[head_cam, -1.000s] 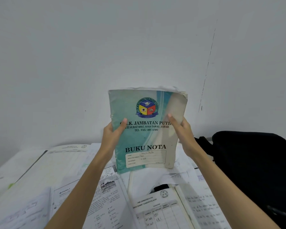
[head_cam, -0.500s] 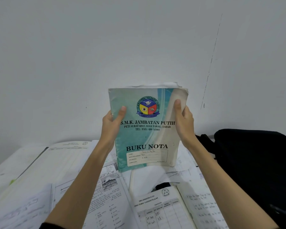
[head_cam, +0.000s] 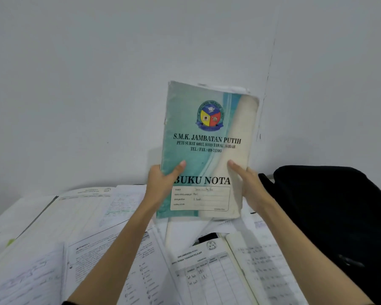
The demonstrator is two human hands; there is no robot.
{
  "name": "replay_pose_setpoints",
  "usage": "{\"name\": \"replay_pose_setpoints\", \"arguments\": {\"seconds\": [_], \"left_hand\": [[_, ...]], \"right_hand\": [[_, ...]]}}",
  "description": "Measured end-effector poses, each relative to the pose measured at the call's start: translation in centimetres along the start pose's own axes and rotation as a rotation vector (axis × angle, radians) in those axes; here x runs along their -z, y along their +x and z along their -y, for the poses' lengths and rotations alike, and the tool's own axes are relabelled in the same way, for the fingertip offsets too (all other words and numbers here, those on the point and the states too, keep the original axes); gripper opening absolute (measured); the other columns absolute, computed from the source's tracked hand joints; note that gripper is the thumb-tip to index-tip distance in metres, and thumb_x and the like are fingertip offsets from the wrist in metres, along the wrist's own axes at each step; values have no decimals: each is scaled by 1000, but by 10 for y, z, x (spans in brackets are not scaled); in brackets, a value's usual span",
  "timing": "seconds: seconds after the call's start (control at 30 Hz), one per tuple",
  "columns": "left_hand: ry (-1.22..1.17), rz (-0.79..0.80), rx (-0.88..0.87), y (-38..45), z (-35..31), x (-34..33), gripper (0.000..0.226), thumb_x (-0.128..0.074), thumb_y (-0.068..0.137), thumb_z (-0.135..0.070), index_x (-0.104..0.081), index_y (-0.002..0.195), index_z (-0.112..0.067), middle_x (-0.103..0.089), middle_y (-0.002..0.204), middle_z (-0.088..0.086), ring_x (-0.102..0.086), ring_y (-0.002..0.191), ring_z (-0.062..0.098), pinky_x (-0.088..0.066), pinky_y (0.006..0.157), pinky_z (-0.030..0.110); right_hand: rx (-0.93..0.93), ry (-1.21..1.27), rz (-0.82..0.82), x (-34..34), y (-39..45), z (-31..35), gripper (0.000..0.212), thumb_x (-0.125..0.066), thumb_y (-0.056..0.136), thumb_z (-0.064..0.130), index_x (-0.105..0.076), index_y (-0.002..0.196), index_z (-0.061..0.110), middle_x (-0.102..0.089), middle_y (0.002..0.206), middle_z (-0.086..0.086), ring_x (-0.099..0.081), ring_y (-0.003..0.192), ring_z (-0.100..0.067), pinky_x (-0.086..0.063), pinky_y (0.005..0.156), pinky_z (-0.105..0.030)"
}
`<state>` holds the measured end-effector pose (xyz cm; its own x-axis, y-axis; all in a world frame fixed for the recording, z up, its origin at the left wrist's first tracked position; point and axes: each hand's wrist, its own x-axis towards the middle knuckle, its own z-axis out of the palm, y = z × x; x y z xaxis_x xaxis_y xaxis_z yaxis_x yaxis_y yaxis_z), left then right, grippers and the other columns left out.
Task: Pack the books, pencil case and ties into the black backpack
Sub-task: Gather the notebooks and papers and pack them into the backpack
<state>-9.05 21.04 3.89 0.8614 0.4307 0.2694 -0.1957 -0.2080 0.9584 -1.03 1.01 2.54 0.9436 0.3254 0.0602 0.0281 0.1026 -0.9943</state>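
Head view: one worn teal-and-cream soft-cover notebook [head_cam: 207,150] held upright above the desk [head_cam: 7,219], centre. Left hand [head_cam: 161,183] and right hand [head_cam: 249,186] each grasp a lower side edge, thumbs on the cover. Looks light and floppy, with frayed corners; best supported low, near the spine. One black fabric backpack [head_cam: 334,212] sits right. At least three open books [head_cam: 218,271] lie nearer.
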Motion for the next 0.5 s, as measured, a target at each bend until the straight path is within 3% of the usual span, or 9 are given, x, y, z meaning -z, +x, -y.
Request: {"name": "replay_pose_setpoints", "arguments": {"seconds": [0.1,0.17,0.23,0.3,0.37,0.5], "left_hand": [[-81,91,55,-5,-20,-19,20,-69,83,-29,-65,96,-14,-71,82,1,-68,74,16,-56,62,24],[-138,164,124,-11,-29,-38,26,-70,80,-30,-65,99,-12,-73,83,3,-71,76,19,-58,66,30],[-169,241,173,-18,-36,-60,23,-71,80,-29,-64,94,-13,-74,78,4,-72,68,18,-57,57,28],[-197,330,239,-26,-40,-89,25,-70,81,-29,-65,97,-11,-75,77,6,-72,65,19,-56,51,26],[-263,443,310,-33,-39,-117,30,-64,85,-32,-65,105,-9,-75,85,9,-72,71,22,-57,55,29],[-426,679,437,-58,-34,-196,46,-33,96,-50,-63,111,-18,-72,106,8,-71,90,21,-59,73,34]], "right_hand": [[36,76,102,32,-20,28,29,-54,89,39,-61,113,24,-72,101,13,-65,101,-3,-51,84,-19],[16,86,120,55,-37,39,31,-56,83,41,-61,110,25,-73,98,10,-69,94,-9,-56,77,-24],[-14,82,105,80,-55,42,42,-61,78,40,-62,114,19,-73,104,-1,-69,95,-18,-57,78,-31],[-26,70,69,111,-70,42,48,-71,78,28,-60,121,12,-70,112,-9,-67,101,-27,-56,82,-39],[-2,50,-4,139,-84,45,40,-70,80,17,-61,118,10,-69,112,-12,-67,102,-30,-55,84,-42],[49,-25,-247,227,-119,56,24,-63,86,8,-64,110,9,-74,96,-6,-72,84,-20,-59,67,-29]]}}
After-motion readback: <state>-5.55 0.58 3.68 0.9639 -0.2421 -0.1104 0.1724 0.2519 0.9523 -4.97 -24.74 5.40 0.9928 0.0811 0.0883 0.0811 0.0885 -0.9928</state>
